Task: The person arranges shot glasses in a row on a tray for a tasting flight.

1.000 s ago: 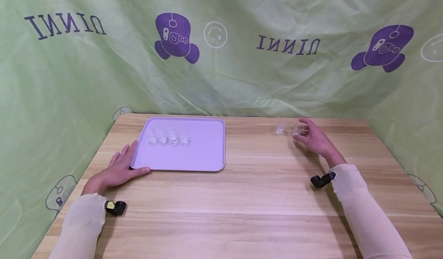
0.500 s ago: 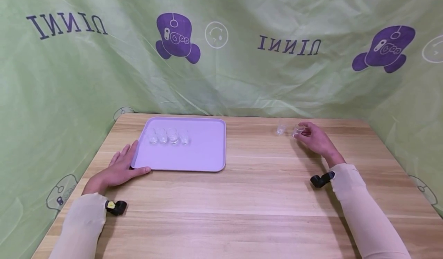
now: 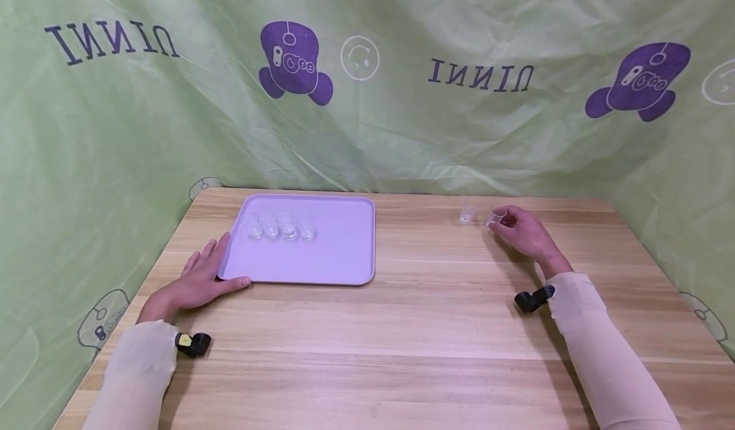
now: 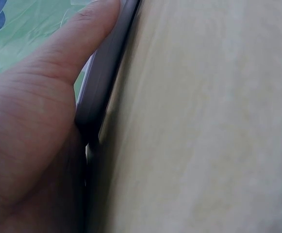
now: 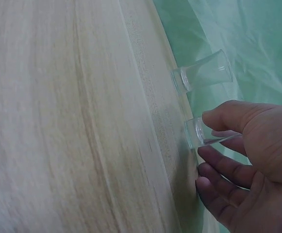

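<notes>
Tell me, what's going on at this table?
A person's right hand holds a shot glass, with a second shot glass standing beside it on the wooden table. The left hand rests against the near left corner of the lilac tray, where four more glasses stand in a row.

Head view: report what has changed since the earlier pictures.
The right hand has drawn its fingers in on a glass and now pinches it. That glass, the neighbouring glass, the tray, its four glasses and the left hand show no visible move.
</notes>
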Action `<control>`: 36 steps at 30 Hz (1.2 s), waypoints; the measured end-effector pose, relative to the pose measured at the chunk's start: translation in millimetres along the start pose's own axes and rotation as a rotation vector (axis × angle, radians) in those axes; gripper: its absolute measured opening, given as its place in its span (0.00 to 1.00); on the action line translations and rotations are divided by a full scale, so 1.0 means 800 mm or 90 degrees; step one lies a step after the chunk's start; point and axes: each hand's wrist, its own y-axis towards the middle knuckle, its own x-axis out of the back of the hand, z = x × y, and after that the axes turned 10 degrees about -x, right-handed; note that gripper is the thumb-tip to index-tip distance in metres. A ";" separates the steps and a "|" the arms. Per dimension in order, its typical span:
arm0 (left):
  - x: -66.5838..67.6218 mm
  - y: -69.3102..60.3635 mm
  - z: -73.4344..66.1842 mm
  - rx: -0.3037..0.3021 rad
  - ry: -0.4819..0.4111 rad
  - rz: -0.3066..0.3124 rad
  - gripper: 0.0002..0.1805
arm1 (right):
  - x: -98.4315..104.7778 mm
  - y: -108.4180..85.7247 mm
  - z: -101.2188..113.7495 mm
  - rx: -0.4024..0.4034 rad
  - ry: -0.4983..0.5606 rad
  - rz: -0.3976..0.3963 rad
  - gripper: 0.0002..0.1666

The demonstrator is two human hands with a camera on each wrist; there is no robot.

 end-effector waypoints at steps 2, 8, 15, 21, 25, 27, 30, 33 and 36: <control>0.000 0.000 -0.001 0.000 -0.001 0.001 0.65 | 0.000 0.000 0.000 -0.005 -0.001 0.001 0.31; 0.000 -0.001 -0.004 -0.010 -0.005 -0.007 0.64 | 0.001 -0.002 0.000 -0.012 0.001 -0.005 0.30; 0.002 -0.001 -0.009 -0.004 -0.002 0.001 0.64 | 0.003 -0.002 -0.001 -0.002 -0.002 -0.007 0.31; 0.003 -0.001 -0.013 0.013 0.009 0.022 0.64 | 0.004 -0.002 0.000 -0.001 0.003 -0.009 0.31; 0.002 -0.003 -0.013 0.008 0.001 0.011 0.64 | 0.005 -0.003 -0.001 -0.008 0.018 -0.012 0.31; 0.001 -0.003 -0.010 0.001 -0.001 0.000 0.64 | 0.005 -0.003 -0.001 -0.007 0.026 -0.016 0.31; 0.000 -0.002 -0.007 -0.008 -0.004 -0.009 0.64 | 0.006 -0.005 0.001 -0.002 0.036 -0.022 0.31; -0.001 -0.001 -0.004 -0.007 0.001 -0.009 0.64 | 0.008 -0.006 0.003 0.001 0.040 -0.032 0.32; 0.000 -0.001 -0.004 -0.004 0.003 -0.006 0.64 | 0.010 -0.007 0.007 0.006 0.048 -0.044 0.33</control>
